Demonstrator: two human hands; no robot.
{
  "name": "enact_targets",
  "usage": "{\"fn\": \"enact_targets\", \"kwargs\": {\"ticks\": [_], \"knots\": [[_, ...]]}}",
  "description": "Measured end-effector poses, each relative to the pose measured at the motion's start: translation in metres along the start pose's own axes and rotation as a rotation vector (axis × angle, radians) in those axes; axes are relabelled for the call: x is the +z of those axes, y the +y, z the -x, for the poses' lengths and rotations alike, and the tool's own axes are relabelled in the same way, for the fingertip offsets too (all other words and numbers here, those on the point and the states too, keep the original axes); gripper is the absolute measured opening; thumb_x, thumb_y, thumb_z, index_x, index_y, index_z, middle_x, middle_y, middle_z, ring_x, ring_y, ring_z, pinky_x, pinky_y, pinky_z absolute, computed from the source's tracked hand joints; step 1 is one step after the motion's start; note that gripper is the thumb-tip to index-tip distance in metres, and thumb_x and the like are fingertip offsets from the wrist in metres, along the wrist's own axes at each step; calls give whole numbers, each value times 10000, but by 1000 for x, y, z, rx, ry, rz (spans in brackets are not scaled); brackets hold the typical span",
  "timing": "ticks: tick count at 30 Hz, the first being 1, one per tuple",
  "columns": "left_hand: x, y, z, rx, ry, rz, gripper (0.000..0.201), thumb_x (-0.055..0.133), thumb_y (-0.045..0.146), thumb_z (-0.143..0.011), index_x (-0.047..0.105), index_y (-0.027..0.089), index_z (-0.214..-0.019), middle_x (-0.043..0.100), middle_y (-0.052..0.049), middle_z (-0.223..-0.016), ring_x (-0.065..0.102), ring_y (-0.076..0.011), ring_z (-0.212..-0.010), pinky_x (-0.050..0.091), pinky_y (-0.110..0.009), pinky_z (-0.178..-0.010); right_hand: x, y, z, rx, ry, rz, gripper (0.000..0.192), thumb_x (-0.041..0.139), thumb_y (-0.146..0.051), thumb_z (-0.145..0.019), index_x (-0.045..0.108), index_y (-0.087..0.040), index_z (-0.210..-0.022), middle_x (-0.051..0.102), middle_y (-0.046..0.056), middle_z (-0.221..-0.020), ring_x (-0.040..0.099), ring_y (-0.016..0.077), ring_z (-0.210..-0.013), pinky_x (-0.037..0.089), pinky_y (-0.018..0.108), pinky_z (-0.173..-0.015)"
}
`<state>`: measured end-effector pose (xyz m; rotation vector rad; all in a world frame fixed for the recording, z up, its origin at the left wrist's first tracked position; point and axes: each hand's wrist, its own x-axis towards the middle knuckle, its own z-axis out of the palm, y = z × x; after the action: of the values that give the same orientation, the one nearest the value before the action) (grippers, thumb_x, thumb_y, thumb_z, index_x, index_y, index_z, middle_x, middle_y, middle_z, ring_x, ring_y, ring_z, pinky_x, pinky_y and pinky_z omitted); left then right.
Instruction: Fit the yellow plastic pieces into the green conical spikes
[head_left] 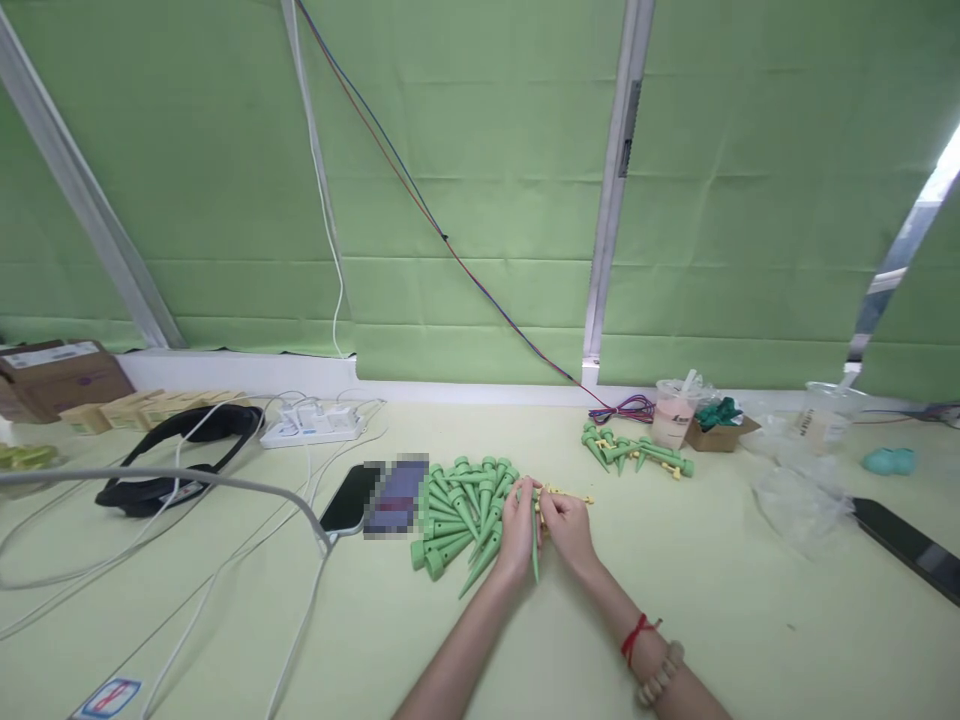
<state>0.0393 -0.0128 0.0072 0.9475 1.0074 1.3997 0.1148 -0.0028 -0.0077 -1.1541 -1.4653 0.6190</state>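
My left hand is closed around a green plastic spike, its pointed end hanging down toward me. Right beside it, my right hand has its fingers pinched together against the spike's upper part; whatever lies between those fingertips is too small to make out. Small yellow plastic pieces lie behind my right hand, partly hidden by it. To the left of my hands spreads a pile of green spikes with wide capped heads. Another group of green spikes, mixed with yellow bits, lies farther back on the right.
Two phones lie left of the pile. Cables cross the table near a power strip and a black headset. At right stand a pink drink cup, a cardboard box and a plastic bag.
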Motion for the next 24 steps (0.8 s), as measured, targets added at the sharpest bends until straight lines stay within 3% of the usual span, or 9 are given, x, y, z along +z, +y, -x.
{"fn": "enact_targets", "kwargs": {"ticks": [5, 11, 17, 24], "knots": [[-1, 7, -1, 67, -6, -62, 498, 522, 643, -714, 461, 197, -926, 359, 96, -380, 319, -83, -279, 236, -181, -268, -7, -4, -2, -29, 18, -21, 476, 446, -466, -817, 370, -194, -434, 383, -32, -393, 365, 102, -410, 278, 233, -455], [-10, 8, -10, 154, 60, -167, 504, 551, 649, -681, 418, 210, -890, 402, 96, -341, 353, -94, -275, 291, -183, -294, -8, -7, -11, 180, -83, -448, 345, 660, -499, -672, 606, -159, -690, 585, 7, -577, 512, 121, -487, 403, 237, -481], [-13, 3, -9, 230, 119, -195, 450, 549, 608, -718, 466, 200, -887, 424, 79, -414, 395, -86, -337, 340, -185, -344, -5, -8, -11, 253, -218, -646, 381, 738, -502, -579, 585, -165, -670, 575, -18, -513, 526, 116, -428, 452, 253, -457], [-14, 4, -7, 234, 133, -170, 420, 548, 588, -737, 473, 203, -888, 412, 77, -418, 399, -86, -360, 324, -183, -365, -4, -8, -10, 269, -237, -677, 409, 731, -521, -583, 517, -177, -642, 554, -46, -463, 520, 95, -398, 458, 233, -456]]}}
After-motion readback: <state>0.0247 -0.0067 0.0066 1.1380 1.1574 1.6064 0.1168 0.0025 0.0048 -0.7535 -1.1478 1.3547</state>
